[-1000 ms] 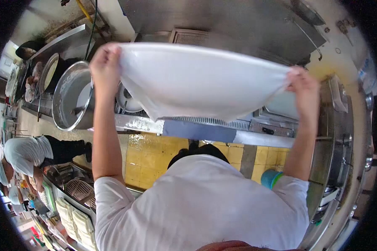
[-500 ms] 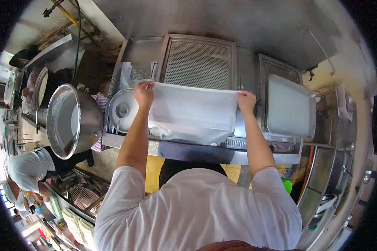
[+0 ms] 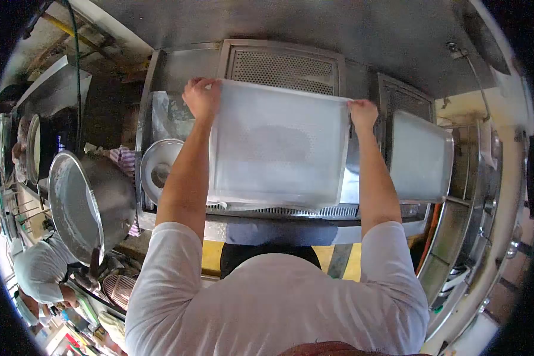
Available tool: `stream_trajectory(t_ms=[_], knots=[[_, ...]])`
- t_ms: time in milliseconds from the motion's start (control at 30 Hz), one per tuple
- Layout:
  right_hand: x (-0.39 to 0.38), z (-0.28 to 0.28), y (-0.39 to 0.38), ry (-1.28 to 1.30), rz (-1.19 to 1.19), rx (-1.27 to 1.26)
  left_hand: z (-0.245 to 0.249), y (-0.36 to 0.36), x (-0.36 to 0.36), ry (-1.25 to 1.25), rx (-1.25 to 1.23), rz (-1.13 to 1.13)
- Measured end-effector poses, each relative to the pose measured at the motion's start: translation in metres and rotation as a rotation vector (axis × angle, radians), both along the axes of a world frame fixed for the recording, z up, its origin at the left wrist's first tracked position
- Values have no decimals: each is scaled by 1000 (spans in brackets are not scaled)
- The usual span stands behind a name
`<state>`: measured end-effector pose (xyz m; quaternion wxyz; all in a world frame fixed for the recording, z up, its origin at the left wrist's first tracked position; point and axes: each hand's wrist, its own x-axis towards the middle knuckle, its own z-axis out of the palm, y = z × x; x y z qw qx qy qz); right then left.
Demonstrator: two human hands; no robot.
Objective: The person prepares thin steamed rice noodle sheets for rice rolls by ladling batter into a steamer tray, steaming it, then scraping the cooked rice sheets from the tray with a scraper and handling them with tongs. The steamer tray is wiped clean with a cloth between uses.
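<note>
A thin, whitish, see-through cloth [image 3: 279,142] is stretched between my two hands. My left hand [image 3: 202,98] pinches its far left corner, and my right hand [image 3: 363,113] pinches the far right corner. Under the cloth lies a framed perforated metal plate [image 3: 285,65]; its far rows of holes are bare, and some holes show faintly through the fabric. The cloth's near edge reaches the front of the metal counter [image 3: 267,231]. Left of my left forearm stands a shallow round metal pan [image 3: 153,155], partly hidden by the arm.
To the right, a white-covered rectangular tray [image 3: 421,157] rests by a second perforated plate [image 3: 406,98]. A large steel pot [image 3: 115,190] with white residue stands at left, near a striped cloth [image 3: 123,160]. Another person [image 3: 41,270] bends over at lower left.
Both hands have moved away from me and slightly apart, drawing the far edge of the cloth with them. The cloth now lies flatter and covers more of the perforated plate.
</note>
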<state>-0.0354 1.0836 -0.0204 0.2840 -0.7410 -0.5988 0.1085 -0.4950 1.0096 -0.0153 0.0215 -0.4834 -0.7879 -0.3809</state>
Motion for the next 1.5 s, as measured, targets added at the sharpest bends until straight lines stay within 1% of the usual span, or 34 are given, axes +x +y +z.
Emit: stream_trajectory(t_ms=[33,67,133,200,267,300,367,400,433,467,500,567,600,667,700,767,833,867,900,933,967,1033,1067,1100,1133,1167,1200,1233,1267,1333,1367,1433,1467,1500], knots=[[-1,-2,8,-15,-6,-2,-4,8,-3,-43,19,-23],[4,-6,17,-67,42,-8,-9,15,-4,-46,12,-26],[-3,4,24,-90,30,-19,-5,27,-4,-26,-71,-2],[-8,9,32,-113,21,-27,-5,38,-5,-20,-44,-4],[-9,4,44,-250,52,21,-5,43,-6,-14,-16,-3],[-6,-1,52,-251,51,17,0,45,-3,-26,-32,5],[0,-15,62,-103,-48,-160,-2,47,-3,-37,-52,10],[-3,-13,58,-103,-51,-163,-7,50,-6,-92,-72,-1],[-10,-5,49,-219,-52,-32,-8,52,-7,-147,-89,-13],[-18,3,42,-335,-51,100,-8,53,-8,-148,-89,-14],[-29,17,37,-335,-51,102,-5,52,-7,-151,-75,-11],[-51,39,24,49,195,-227,-3,50,-8,-154,-64,-8],[-61,39,18,49,195,-227,-5,49,-9,-181,-18,-25],[-77,34,11,-52,330,-288,-3,45,-12,-206,29,-37],[-75,22,15,-51,335,-284,-1,42,-13,-222,50,-57],[-68,-16,28,-16,233,-407,2,38,-19,-232,74,-67],[-81,-24,28,22,258,-425,3,31,-25,-100,135,-112],[-86,-28,28,57,269,-445,3,29,-27,-96,134,-102],[-100,-26,23,56,280,-447,6,27,-28,-60,123,-144],[-124,-18,12,125,323,-443,8,25,-27,-25,112,-187],[-150,-5,0,194,366,-438,7,25,-27,-25,112,-178],[-211,59,-31,730,397,-617,4,26,-25,48,43,-260],[-230,58,-32,727,403,-621,7,25,-22,83,-124,-260],[-248,56,-31,929,453,-679,9,24,-21,82,-127,-253],[-264,55,-30,1133,498,-735,11,22,-20,199,-176,-293],[-279,55,-28,1132,501,-740,12,22,-20,316,-223,-332],[-295,58,-26,1236,494,-761,15,21,-19,315,-227,-328],[-306,57,-21,1341,486,-780,17,20,-19,348,-319,-336],[-316,49,-13,1341,488,-787,20,19,-19,381,-412,-344],[-331,29,-2,1446,585,-877,21,21,-24,381,-446,-357],[-334,25,-4,1448,583,-884,21,21,-26,382,-474,-374],[-337,30,-13,1407,522,-854,28,20,-26,379,-503,-377],[-337,32,-23,1403,523,-855,32,19,-26,377,-525,-383],[-334,35,-43,1345,469,-877,28,20,-27,373,-524,-383]])
